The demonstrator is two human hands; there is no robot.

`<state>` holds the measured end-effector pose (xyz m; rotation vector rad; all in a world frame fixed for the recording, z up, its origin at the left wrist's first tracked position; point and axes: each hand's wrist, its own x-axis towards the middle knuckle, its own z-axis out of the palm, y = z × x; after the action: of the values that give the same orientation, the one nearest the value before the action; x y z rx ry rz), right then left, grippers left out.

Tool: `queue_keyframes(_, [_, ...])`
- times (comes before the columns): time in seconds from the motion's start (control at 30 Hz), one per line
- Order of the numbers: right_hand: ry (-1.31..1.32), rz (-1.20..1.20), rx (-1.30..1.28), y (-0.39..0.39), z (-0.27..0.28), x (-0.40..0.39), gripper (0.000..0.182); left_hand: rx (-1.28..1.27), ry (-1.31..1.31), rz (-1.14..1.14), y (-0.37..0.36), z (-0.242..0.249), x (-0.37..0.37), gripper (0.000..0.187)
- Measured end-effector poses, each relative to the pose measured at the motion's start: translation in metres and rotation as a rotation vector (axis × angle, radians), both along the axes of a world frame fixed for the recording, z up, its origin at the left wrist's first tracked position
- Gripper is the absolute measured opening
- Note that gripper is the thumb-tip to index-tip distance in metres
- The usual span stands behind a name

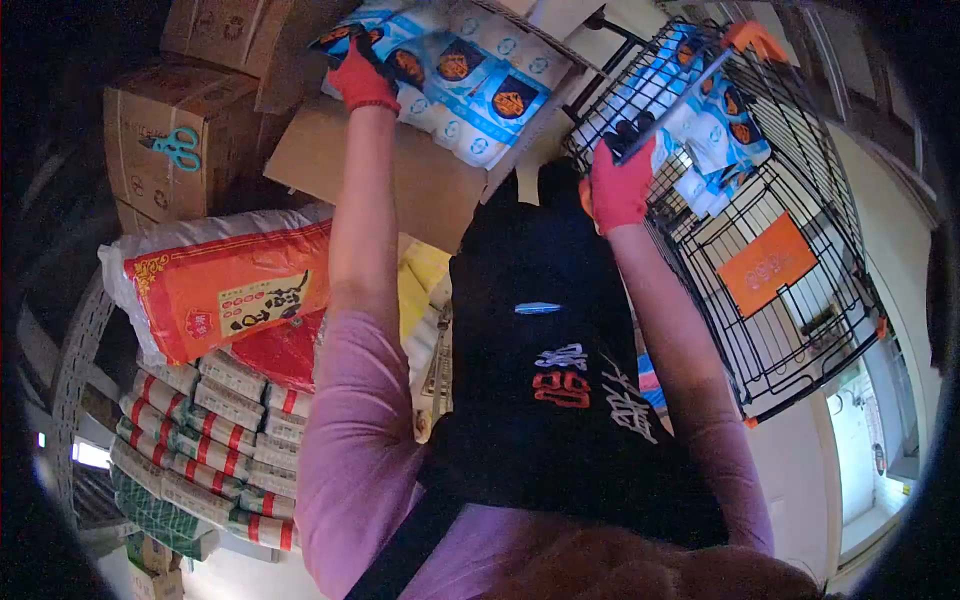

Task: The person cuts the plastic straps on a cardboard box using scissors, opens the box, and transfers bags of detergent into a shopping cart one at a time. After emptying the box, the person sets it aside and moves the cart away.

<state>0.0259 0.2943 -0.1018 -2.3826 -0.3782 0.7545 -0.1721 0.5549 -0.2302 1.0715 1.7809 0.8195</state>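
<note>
My left hand point(365, 78), in a red glove with dark fingers, reaches onto blue-and-white food packets point(455, 75) with pictures of dark bowls. Its fingers are dark against the packets, so I cannot make out whether they grip one. The packets fill an open cardboard box point(375, 165) whose flap hangs toward me. My right hand point(620, 180), in a matching glove, is closed around the grey bar point(690, 90) along the near edge of a black wire shopping cart point(800, 360). Inside the cart lie more of the same packets point(715, 125).
Brown cartons point(165, 135) are stacked at the left, with teal scissors point(178, 149) against one. Below them, a large red-and-orange bag point(235, 290) rests above piled wrapped bundles point(215, 430) with red bands. An orange sign point(768, 262) is on the cart; a doorway point(860, 450) stands at the right.
</note>
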Motion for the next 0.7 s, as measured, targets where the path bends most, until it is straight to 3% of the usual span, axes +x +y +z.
queue_keyframes(0.03, [0.012, 0.000, -0.014, 0.004, 0.006, 0.000, 0.072, 0.044, -0.064, -0.003, -0.004, 0.016, 0.004, 0.038])
queue_keyframes(0.13, [0.020, -0.007, 0.028, 0.000, -0.015, 0.005, 0.079, 0.081, 0.080, -0.276, -0.030, 0.102, -0.010, 0.039])
queue_keyframes(0.27, [-0.142, 0.119, 0.139, -0.007, -0.005, 0.013, 0.089, 0.096, -0.118, -0.161, -0.049, 0.220, 0.007, 0.039])
queue_keyframes(0.37, [0.220, 0.232, 0.172, -0.053, 0.017, 0.035, 0.094, 0.079, -0.144, -0.235, -0.078, 0.283, 0.036, 0.038])
queue_keyframes(0.4, [0.317, 0.280, 0.190, -0.075, 0.027, 0.044, 0.094, 0.069, -0.160, -0.289, -0.091, 0.298, 0.050, 0.037])
queue_keyframes(0.53, [0.286, 0.438, -0.007, -0.183, 0.071, 0.068, 0.084, -0.041, -0.243, -0.576, -0.140, 0.333, 0.099, 0.042])
queue_keyframes(0.6, [0.254, 0.465, -0.141, -0.219, 0.105, 0.087, 0.082, 0.005, -0.223, -0.493, -0.174, 0.332, 0.124, 0.045])
queue_keyframes(0.63, [0.205, 0.394, -0.131, -0.241, 0.108, 0.089, 0.081, 0.027, -0.211, -0.449, -0.194, 0.332, 0.139, 0.047])
queue_keyframes(0.7, [0.105, 0.251, -0.107, -0.285, 0.091, 0.086, 0.080, 0.090, -0.075, -0.706, -0.229, 0.333, 0.181, 0.054])
